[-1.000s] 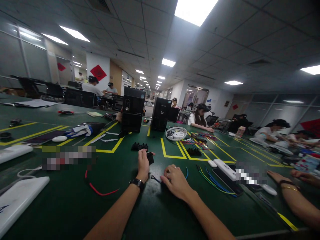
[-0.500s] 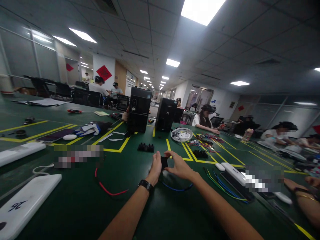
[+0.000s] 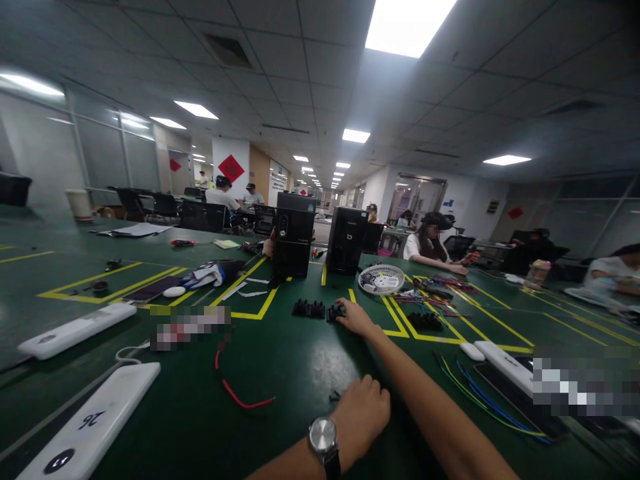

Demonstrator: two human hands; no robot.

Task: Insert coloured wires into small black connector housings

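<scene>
My right hand [image 3: 356, 317] reaches out over the middle of the table, fingers closed on a black terminal block [image 3: 334, 312]. Just left of it lies another black terminal block [image 3: 309, 308], close to the held one. My left hand [image 3: 361, 413], with a watch on the wrist, rests low near the table's front. Its fingers are curled and turned away, so anything inside is hidden. A few small dark pieces, perhaps screws [image 3: 335, 396], lie beside its knuckles.
A red wire [image 3: 245, 402] lies left of my hands; blue and green wires [image 3: 483, 393] lie right. A white basket [image 3: 381, 280], another terminal block [image 3: 425, 321] and two black computer towers [image 3: 295, 237] stand or lie farther back. White power banks [image 3: 95, 427] flank the left side.
Both hands held the terminal block together; now my right hand has carried it forward beside the other block. My left hand has drawn back toward me. The blue wire between them is out of sight.
</scene>
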